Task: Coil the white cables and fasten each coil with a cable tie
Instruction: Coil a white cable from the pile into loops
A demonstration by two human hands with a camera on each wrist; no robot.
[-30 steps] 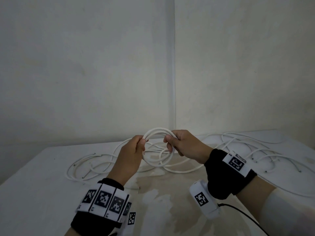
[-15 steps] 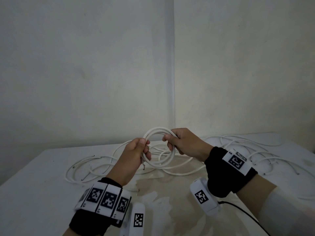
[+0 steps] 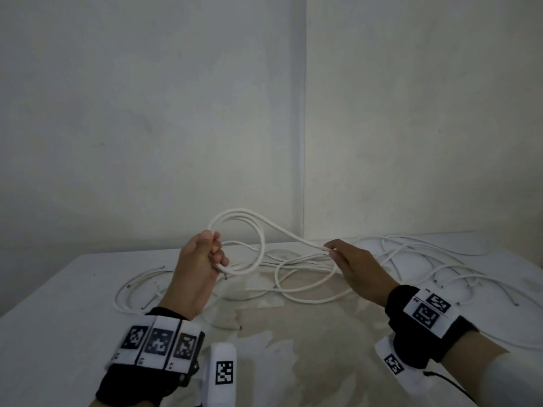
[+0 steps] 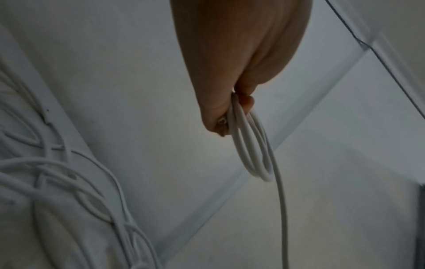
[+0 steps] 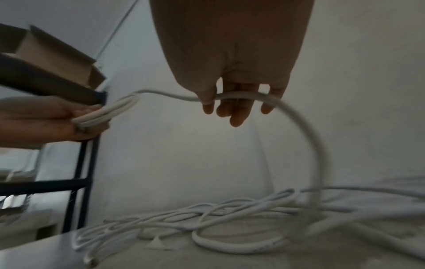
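While the coil is only a few turns thick, these lines set out where things stand.

Left hand: the left hand (image 3: 202, 259) is fisted round a small coil (image 3: 238, 239) of white cable, held up above the table (image 3: 58, 289); the left wrist view shows the loops bunched under curled fingers (image 4: 247, 102), with the cut cable end (image 4: 222, 121) poking out at the fist.

Right hand: the right hand (image 3: 357, 267) pinches the running cable (image 3: 293, 235) a little way off from the coil, thumb against fingertips, the other fingers (image 5: 236, 112) loosely hooked over it.

Cable's path: from the coil it spans across to the right hand, then arcs down to the loose cables (image 3: 308, 277) lying tangled on the table.

Step, as I judge it: feeding the next turn onto the coil; no tie is on it, and I can see no cable tie anywhere.

Risk, spring-back: the cable looks stiff, so if the left fist eases, the loops could fan open.

Risk, snagging: the trailing length runs through the tangle, so a quick pull might drag other cables along or tighten a knot.

Risk, uneven turns: a twist in the strand could make the new loop sit crooked.
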